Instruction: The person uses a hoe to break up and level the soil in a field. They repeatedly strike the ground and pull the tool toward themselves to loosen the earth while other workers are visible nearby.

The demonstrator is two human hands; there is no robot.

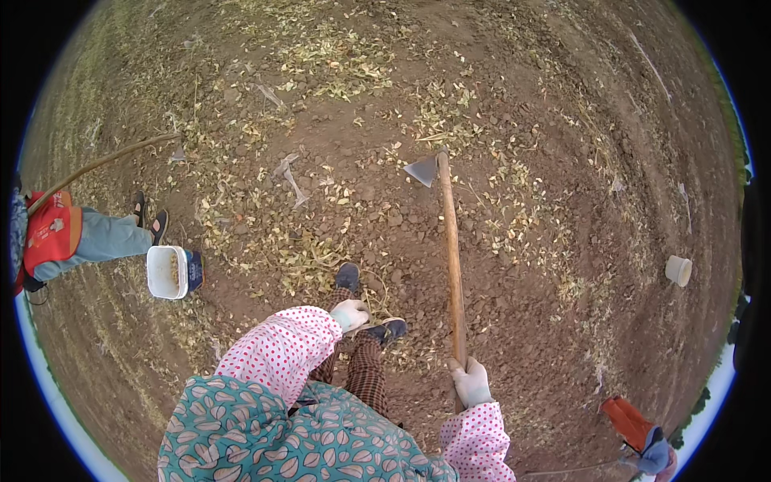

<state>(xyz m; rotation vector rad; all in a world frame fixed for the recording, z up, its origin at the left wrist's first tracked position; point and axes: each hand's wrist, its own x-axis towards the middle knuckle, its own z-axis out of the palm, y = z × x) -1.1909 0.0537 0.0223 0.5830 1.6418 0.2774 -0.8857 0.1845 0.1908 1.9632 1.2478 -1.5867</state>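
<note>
My right hand (471,381), in a pale glove, grips the wooden handle of a hoe (453,253). The handle runs away from me, and its triangular metal blade (423,170) rests at the soil, pointing left. My left hand (350,315), also gloved, hangs low in front of my legs with its fingers curled. Thin plant stems (380,296) show beside its fingertips; whether the fingers hold them is unclear. Below that hand are my dark shoes (388,330), standing among dry leaves and clods.
At left, a person in a red vest (54,232) holds another hoe (111,158). A white square bucket (161,272) with some contents stands near that person's feet. Another pale bucket (679,270) lies far right. A second person (638,431) is at lower right. Plastic film scraps (291,179) litter the soil.
</note>
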